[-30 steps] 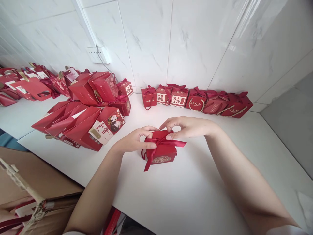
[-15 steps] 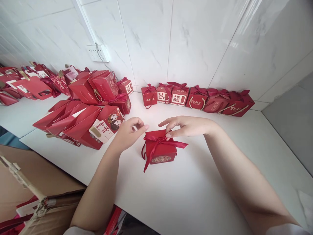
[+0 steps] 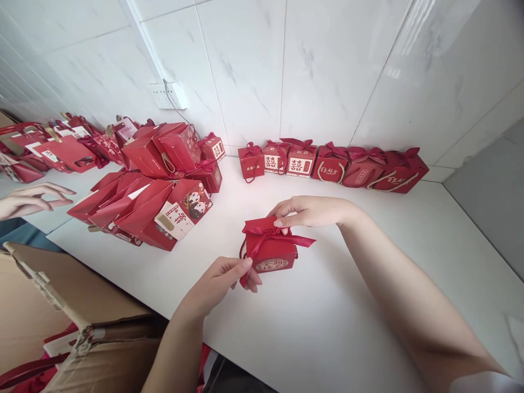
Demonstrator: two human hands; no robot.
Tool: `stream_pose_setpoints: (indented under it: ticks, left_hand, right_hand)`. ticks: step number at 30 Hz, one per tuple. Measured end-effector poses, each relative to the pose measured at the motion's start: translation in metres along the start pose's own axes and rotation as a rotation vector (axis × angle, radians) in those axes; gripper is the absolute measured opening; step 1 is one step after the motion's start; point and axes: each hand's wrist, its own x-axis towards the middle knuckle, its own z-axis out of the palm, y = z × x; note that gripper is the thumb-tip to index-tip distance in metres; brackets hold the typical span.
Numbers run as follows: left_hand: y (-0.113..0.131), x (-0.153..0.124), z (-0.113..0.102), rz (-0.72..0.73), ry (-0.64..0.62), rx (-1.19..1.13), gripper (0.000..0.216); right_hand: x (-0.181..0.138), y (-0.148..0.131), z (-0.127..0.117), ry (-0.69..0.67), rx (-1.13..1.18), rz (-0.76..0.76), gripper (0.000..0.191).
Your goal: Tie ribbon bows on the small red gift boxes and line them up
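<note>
While your left hand (image 3: 221,283) pinches the ribbon (image 3: 268,234) mid-frame, your right hand (image 3: 306,212) curls over the red box (image 3: 282,252), its hold unclear.

"What is hidden on the ribboned box (image 3: 275,253)?"
"Its back, and part of its top, under the right hand (image 3: 303,210). The left hand (image 3: 223,277) covers some of the ribbon tail (image 3: 256,249)."
"And left of it?"
"A co-worker's hand (image 3: 28,201), cut off by the view's edge, and a cardboard carton (image 3: 117,357), cropped too."
"Behind it?"
"Some fine lettering (image 3: 362,177) on the row of boxes (image 3: 331,170), too small to read."
</note>
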Motion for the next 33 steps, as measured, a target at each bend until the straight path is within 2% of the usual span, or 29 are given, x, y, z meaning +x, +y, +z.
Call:
stream_pose_setpoints:
  ticks: [5, 8, 13, 17, 25, 33]
  left_hand:
    - [-0.009, -0.002, 0.001, 0.074, 0.054, -0.1, 0.034]
    - [-0.012, -0.002, 0.002, 0.085, 0.043, -0.181, 0.038]
    - [-0.013, 0.002, 0.007, 0.06, 0.116, -0.336, 0.047]
    - [-0.015, 0.006, 0.009, 0.044, 0.158, -0.411, 0.04]
    - [-0.024, 0.008, 0.005, 0.145, 0.174, -0.365, 0.03]
    - [-0.029, 0.006, 0.001, 0.179, 0.13, -0.302, 0.032]
  right_hand:
    - [0.002, 0.005, -0.001, -0.008, 0.009, -0.003, 0.038]
    - [0.001, 0.007, -0.002, -0.005, 0.002, 0.01, 0.036]
    - [0.0, 0.006, -0.003, 0.004, -0.028, 0.047, 0.035]
    - [-0.001, 0.005, -0.003, -0.008, -0.045, 0.043, 0.035]
    - [-0.001, 0.01, -0.005, -0.018, -0.015, 0.029, 0.037]
    - [0.001, 0.017, -0.007, -0.053, 0.054, -0.017, 0.036]
